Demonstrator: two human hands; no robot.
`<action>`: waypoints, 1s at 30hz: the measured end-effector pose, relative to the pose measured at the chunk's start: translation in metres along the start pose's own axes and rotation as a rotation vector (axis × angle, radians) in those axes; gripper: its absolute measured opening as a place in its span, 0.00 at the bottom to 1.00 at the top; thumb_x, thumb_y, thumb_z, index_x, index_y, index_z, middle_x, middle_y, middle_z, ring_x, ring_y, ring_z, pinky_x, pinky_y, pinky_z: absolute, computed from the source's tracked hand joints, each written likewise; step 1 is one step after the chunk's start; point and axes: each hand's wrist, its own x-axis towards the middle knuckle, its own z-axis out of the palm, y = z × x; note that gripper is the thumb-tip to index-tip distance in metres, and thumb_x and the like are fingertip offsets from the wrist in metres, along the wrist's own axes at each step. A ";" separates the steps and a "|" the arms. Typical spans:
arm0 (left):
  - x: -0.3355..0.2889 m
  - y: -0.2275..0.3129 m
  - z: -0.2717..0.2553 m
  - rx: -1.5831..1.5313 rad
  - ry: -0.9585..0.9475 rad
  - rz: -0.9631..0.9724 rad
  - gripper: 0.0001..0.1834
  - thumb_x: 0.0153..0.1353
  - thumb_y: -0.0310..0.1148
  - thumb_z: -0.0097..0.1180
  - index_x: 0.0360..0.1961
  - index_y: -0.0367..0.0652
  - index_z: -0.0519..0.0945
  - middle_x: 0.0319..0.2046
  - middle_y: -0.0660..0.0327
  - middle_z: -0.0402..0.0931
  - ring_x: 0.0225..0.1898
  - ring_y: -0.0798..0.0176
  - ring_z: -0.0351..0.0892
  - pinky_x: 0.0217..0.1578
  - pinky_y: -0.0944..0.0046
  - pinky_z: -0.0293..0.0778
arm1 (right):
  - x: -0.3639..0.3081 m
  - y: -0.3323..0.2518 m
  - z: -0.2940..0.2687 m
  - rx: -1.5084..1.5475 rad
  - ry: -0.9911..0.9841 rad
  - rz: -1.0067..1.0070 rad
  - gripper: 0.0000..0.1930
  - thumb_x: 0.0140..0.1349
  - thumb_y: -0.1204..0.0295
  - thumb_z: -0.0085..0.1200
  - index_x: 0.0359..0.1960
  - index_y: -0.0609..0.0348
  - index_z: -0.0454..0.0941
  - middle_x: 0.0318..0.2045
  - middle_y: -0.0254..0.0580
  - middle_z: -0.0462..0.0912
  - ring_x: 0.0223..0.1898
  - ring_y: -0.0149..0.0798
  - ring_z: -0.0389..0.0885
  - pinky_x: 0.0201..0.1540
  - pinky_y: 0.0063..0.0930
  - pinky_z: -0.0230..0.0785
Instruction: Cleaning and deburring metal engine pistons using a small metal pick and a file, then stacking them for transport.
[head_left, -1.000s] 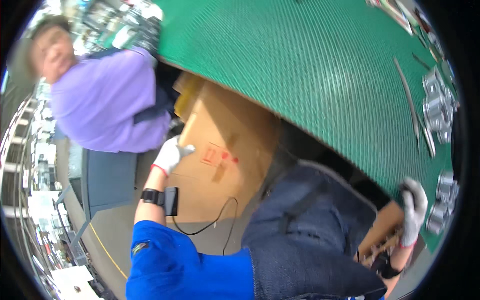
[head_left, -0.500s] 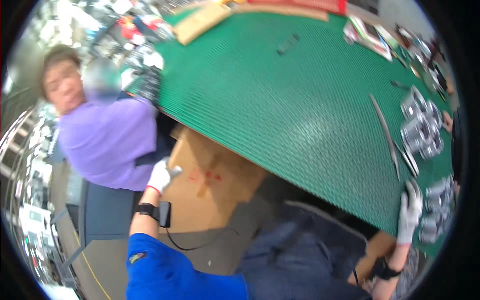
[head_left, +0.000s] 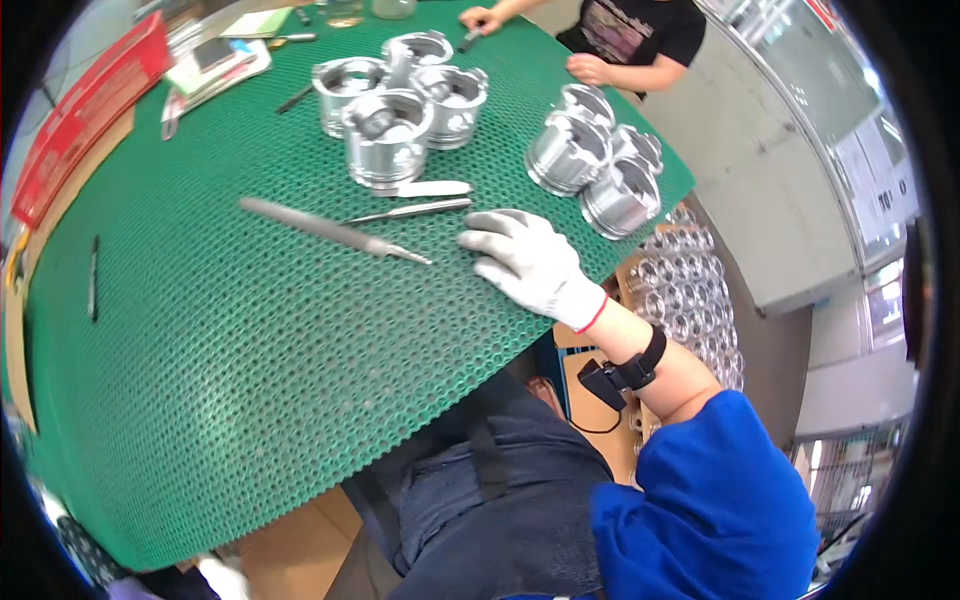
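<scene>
My right hand, in a white glove with a red cuff edge, rests on the green mat with its fingers spread and nothing in it. By its fingertips lie a slim metal tool, a pale-handled tool and a flat file with a bare tang. Beyond these stand several silver pistons, and a second group of pistons is to the right of the hand. At the lower left edge, a white glove, seemingly my left hand, shows only in part; its fingers cannot be made out.
Across the table a person in a black T-shirt has one hand on a small dark object. Rows of pistons stand below the table's right edge. A red tray and a cardboard box are at left.
My view has swung right, bringing the pistons and tools nearer the middle. My left hand, earlier by the cardboard box, has mostly left the picture. The right hand stays open by the tools.
</scene>
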 end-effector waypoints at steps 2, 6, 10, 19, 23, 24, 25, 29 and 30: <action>-0.135 0.124 0.067 0.263 -0.235 0.080 0.27 0.66 0.43 0.52 0.60 0.35 0.70 0.56 0.51 0.72 0.58 0.55 0.71 0.59 0.57 0.66 | 0.020 -0.012 0.003 0.102 0.044 -0.045 0.17 0.56 0.63 0.59 0.48 0.46 0.78 0.51 0.36 0.78 0.52 0.47 0.76 0.52 0.39 0.72; -0.219 0.273 0.188 0.514 -0.460 0.082 0.18 0.63 0.31 0.59 0.50 0.29 0.77 0.45 0.46 0.80 0.46 0.54 0.80 0.52 0.57 0.72 | 0.022 0.003 0.014 0.202 0.134 -0.124 0.15 0.55 0.65 0.59 0.45 0.48 0.78 0.48 0.38 0.79 0.50 0.46 0.78 0.49 0.40 0.72; -0.215 0.351 0.276 0.631 -0.576 0.351 0.20 0.62 0.33 0.60 0.49 0.29 0.77 0.42 0.46 0.81 0.45 0.54 0.80 0.51 0.58 0.72 | 0.016 0.018 -0.009 0.522 0.145 -0.211 0.19 0.56 0.69 0.58 0.51 0.50 0.77 0.53 0.43 0.77 0.44 0.46 0.80 0.41 0.36 0.74; -0.215 0.431 0.457 0.969 -0.850 1.133 0.18 0.54 0.31 0.63 0.47 0.43 0.81 0.40 0.54 0.81 0.44 0.49 0.79 0.47 0.54 0.74 | -0.070 0.100 -0.063 0.232 0.174 0.340 0.22 0.57 0.63 0.62 0.54 0.46 0.76 0.48 0.43 0.81 0.28 0.46 0.84 0.29 0.34 0.77; -0.223 0.417 0.476 0.939 -0.989 1.291 0.17 0.57 0.34 0.61 0.48 0.44 0.80 0.40 0.55 0.80 0.42 0.48 0.78 0.44 0.54 0.74 | -0.069 0.086 -0.063 0.164 0.265 0.414 0.16 0.55 0.63 0.64 0.45 0.46 0.79 0.33 0.36 0.81 0.23 0.43 0.82 0.25 0.34 0.76; -0.226 0.412 0.469 0.923 -0.974 1.301 0.17 0.57 0.34 0.61 0.47 0.44 0.80 0.40 0.55 0.80 0.42 0.48 0.79 0.45 0.54 0.74 | -0.070 0.086 -0.064 0.236 0.304 0.405 0.14 0.55 0.64 0.64 0.43 0.46 0.80 0.32 0.35 0.81 0.23 0.44 0.82 0.25 0.34 0.76; -0.227 0.407 0.465 0.904 -0.961 1.309 0.17 0.56 0.34 0.62 0.47 0.43 0.81 0.40 0.54 0.80 0.42 0.48 0.79 0.45 0.55 0.74 | -0.070 0.090 -0.066 0.307 0.338 0.396 0.12 0.54 0.65 0.65 0.40 0.47 0.80 0.31 0.34 0.81 0.23 0.44 0.82 0.26 0.35 0.76; -0.233 0.390 0.420 0.786 -0.802 1.155 0.18 0.54 0.32 0.65 0.47 0.43 0.82 0.42 0.53 0.81 0.44 0.49 0.80 0.46 0.55 0.75 | -0.075 0.082 -0.085 0.584 0.265 0.241 0.14 0.55 0.67 0.64 0.44 0.44 0.82 0.37 0.36 0.83 0.34 0.44 0.85 0.35 0.32 0.78; -0.233 0.384 0.409 0.736 -0.724 1.094 0.19 0.54 0.34 0.66 0.48 0.44 0.82 0.41 0.52 0.81 0.43 0.51 0.80 0.47 0.55 0.74 | -0.073 0.080 -0.088 0.677 0.143 0.180 0.16 0.56 0.66 0.63 0.48 0.43 0.82 0.43 0.39 0.83 0.40 0.45 0.84 0.41 0.33 0.78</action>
